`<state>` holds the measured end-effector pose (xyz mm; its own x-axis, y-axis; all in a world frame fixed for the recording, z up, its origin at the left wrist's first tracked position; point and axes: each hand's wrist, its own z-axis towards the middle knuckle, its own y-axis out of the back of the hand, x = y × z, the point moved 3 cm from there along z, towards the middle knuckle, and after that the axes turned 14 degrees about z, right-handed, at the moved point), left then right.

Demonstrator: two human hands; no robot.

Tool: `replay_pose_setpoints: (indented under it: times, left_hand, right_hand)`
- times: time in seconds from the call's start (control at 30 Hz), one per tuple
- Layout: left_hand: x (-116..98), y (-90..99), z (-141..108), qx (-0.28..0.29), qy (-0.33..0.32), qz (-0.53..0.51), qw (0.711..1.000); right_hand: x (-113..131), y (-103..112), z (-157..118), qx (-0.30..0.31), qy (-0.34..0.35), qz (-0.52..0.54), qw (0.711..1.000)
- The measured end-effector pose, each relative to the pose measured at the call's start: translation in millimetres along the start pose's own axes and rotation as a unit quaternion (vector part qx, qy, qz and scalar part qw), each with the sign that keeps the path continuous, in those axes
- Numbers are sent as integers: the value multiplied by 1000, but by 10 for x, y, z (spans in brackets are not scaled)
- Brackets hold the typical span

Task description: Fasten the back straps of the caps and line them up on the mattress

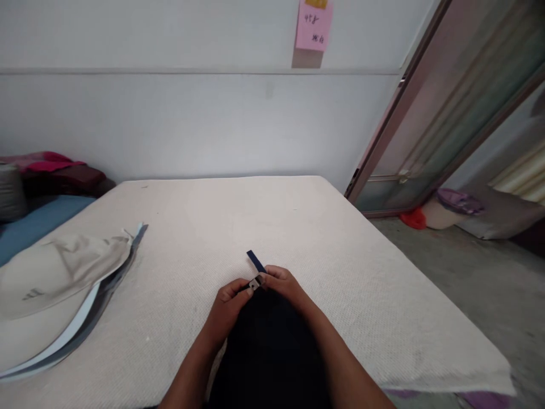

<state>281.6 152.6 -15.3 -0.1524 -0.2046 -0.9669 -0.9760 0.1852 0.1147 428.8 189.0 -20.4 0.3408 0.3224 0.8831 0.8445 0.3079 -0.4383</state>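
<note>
A dark blue strap (256,261) with a small metal buckle (256,282) is between my two hands, above the near part of the pale cloth. My left hand (232,304) pinches the buckle's left side with thumb and fingers. On the right side of the buckle, my right hand (284,282) is closed on the strap, whose free end sticks out up and to the left. Just below my hands lies a dark item (272,352), possibly a cap; its exact shape is too dark to make out.
Pale textured cloth (340,255) covers the table. Several stacked caps (46,284), beige on top, lie at the left. Behind is a white wall with a pink note (314,28). Folded fabrics (46,165) sit at the far left; a bin with a purple liner (457,204) stands at the right.
</note>
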Motion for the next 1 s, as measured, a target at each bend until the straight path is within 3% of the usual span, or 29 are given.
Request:
replay_pose_setpoints:
  times: [0.3, 0.57, 0.8, 1.0]
  left_hand:
    - [1, -36, -13, 22, 23, -29, 999]
    - [-15, -8, -43, 41, 38, -109, 992]
    - [-42, 32, -78, 29, 60, -169, 983]
    - [-42, 37, -95, 38, 49, -171, 983]
  right_hand:
    - [34, -77, -68, 58, -8, 40, 997]
    - [140, -87, -140, 57, 19, -29, 998]
    - [132, 6, -151, 64, -36, 9, 997]
    - [158, -21, -163, 76, -37, 15, 996]
